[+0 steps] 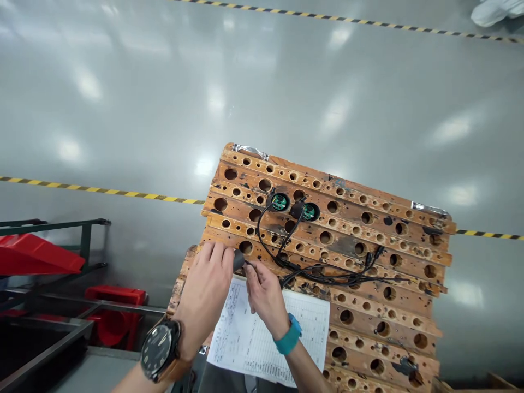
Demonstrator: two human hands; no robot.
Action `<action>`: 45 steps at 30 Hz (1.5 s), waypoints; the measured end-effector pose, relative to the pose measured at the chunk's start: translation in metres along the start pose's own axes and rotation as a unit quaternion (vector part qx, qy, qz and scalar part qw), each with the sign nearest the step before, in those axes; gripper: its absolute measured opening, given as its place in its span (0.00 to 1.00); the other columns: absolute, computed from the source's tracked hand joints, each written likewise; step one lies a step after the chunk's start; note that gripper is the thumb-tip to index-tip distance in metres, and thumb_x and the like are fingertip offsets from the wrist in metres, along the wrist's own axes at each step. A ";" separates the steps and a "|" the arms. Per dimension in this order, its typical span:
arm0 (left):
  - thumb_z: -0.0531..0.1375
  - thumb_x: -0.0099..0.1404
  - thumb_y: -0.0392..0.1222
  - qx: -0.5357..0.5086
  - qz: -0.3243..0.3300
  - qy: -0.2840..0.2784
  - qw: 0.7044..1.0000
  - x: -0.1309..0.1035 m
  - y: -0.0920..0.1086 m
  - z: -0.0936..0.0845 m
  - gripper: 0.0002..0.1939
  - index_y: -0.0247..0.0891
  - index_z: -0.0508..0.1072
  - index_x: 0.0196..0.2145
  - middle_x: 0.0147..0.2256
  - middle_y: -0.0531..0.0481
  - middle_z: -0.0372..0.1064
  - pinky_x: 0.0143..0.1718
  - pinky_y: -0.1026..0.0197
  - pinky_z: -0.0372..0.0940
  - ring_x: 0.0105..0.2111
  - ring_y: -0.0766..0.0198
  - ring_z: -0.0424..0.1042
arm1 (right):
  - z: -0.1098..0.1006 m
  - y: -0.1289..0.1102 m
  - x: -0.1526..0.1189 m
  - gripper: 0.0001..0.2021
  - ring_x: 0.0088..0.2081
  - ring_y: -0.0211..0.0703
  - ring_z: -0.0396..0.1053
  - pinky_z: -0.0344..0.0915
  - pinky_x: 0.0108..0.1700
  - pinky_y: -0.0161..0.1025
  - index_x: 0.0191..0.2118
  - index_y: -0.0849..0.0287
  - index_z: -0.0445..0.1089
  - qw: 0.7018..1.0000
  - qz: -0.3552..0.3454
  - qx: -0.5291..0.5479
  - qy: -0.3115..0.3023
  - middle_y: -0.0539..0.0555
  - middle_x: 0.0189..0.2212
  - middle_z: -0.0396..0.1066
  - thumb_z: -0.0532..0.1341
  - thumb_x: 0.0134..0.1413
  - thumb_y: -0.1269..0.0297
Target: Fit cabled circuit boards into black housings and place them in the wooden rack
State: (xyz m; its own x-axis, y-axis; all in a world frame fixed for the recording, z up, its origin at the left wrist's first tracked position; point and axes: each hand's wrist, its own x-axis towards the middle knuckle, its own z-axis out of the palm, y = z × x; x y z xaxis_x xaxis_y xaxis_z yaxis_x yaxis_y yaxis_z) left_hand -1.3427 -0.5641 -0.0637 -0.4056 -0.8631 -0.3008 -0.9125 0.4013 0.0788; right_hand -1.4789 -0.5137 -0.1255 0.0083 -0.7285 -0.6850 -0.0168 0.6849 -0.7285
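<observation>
My left hand (210, 278) is closed around a dark cylindrical housing (238, 261) above the near left part of a wooden board full of round holes (325, 251). Close beside it, my right hand (264, 292) pinches a thin black cable (246, 263) where it meets the housing's end. Two more black housings with green circuit boards inside, one on the left (280, 202) and one on the right (309, 211), sit on the board. Black cables (323, 273) run from them and lie bunched across the board. A printed sheet (241, 338) lies beneath my hands.
Metal handles (250, 150) are fixed at the board's far edge. To the left are a red bin (117, 316), another red bin (36, 254) and a green metal frame (85, 237). Yellow-black tape (102, 191) marks the grey floor. Something white (495, 12) shows at top right.
</observation>
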 end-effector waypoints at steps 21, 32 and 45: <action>0.65 0.64 0.34 -0.428 -0.041 0.040 0.902 -0.038 -0.010 0.049 0.18 0.43 0.68 0.49 0.47 0.46 0.71 0.52 0.50 0.68 0.50 0.54 0.70 | -0.017 -0.002 -0.023 0.12 0.41 0.45 0.75 0.69 0.44 0.38 0.38 0.56 0.75 0.981 -0.164 -0.100 0.026 0.55 0.37 0.78 0.57 0.67 0.57; 0.64 0.66 0.38 -0.383 -0.020 0.024 0.923 -0.038 0.004 0.041 0.16 0.40 0.69 0.51 0.47 0.44 0.73 0.53 0.48 0.68 0.50 0.52 0.70 | -0.017 0.008 -0.029 0.23 0.35 0.43 0.73 0.74 0.33 0.38 0.35 0.56 0.67 0.995 -0.001 0.098 -0.022 0.53 0.35 0.73 0.61 0.59 0.37; 0.50 0.65 0.23 0.030 -0.096 -0.117 0.988 0.005 0.030 0.026 0.18 0.24 0.72 0.50 0.37 0.32 0.74 0.37 0.49 0.64 0.39 0.44 0.68 | 0.002 0.021 -0.004 0.18 0.18 0.38 0.62 0.59 0.22 0.35 0.32 0.56 0.68 0.999 -0.012 -0.028 0.023 0.46 0.16 0.64 0.57 0.63 0.46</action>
State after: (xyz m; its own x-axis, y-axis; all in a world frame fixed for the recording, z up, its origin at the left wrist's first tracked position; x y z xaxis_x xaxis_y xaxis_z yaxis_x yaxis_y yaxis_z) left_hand -1.3711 -0.5486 -0.0877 -0.1965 -0.8330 -0.5171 -0.9637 0.2613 -0.0546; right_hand -1.4769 -0.4962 -0.1379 -0.0358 -0.7459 -0.6650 -0.0732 0.6656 -0.7427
